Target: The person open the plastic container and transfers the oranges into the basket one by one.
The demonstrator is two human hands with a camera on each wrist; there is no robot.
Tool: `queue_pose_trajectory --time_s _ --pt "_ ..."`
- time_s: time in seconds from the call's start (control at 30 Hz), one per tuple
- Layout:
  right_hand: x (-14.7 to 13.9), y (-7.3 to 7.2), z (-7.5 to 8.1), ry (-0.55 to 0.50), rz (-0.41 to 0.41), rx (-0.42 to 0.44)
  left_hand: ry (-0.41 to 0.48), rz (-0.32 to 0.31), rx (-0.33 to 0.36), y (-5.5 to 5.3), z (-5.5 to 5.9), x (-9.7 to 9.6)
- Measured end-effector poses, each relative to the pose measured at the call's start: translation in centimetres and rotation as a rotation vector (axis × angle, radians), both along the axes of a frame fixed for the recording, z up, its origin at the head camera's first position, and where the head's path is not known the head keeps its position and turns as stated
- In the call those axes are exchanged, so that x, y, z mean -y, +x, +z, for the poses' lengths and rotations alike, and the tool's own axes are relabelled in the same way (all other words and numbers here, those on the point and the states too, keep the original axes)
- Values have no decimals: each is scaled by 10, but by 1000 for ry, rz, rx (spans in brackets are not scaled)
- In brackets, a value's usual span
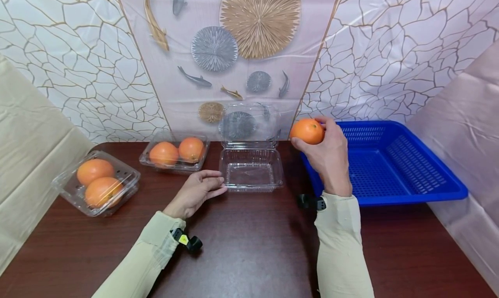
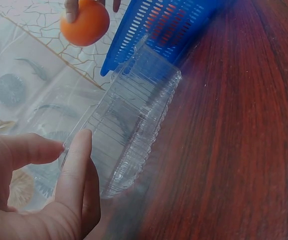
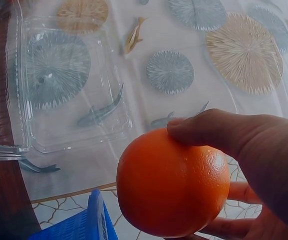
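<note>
Right wrist view, fingers (image 3: 208,131) half-covering orange (image 3: 171,185)

Pale cream long sleeves (image 1: 339,241), a small black wrist camera (image 1: 187,241) strapped on each.

The right hand (image 3: 263,175) grips an orange (image 3: 172,184) above the blue basket (image 3: 84,227), open clear clamshell (image 3: 59,85) behind

Left grip (image 1: 196,192) low at 9 o'clock, palm down, fingers straight and loose, pointing toward 3 o'clock, holding nothing. Forearm in pale sleeve runs in from 7 o'clock. Right grip (image 1: 329,153) raised toward 1 o'clock, fingers and thumb curled, back of hand to camera. Right forearm nearly vertical, from 5 o'clock. Both wrists carry small black cameras.
</note>
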State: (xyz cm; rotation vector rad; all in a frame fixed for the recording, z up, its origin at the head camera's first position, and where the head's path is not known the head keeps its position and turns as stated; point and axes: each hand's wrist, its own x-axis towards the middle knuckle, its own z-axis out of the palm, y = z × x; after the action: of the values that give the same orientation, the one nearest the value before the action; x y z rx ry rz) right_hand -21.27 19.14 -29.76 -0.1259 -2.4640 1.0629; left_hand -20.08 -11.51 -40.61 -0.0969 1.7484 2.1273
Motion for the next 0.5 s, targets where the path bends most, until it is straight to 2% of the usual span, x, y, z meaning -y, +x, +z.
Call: queue_pose_trajectory --time_s 0.23,0.5 --pt "-3 1 0 -8 -12 38 8 6 4 -1 -1 0" --pt "-8 2 0 -16 -34 40 4 3 1 -1 -1 -1"
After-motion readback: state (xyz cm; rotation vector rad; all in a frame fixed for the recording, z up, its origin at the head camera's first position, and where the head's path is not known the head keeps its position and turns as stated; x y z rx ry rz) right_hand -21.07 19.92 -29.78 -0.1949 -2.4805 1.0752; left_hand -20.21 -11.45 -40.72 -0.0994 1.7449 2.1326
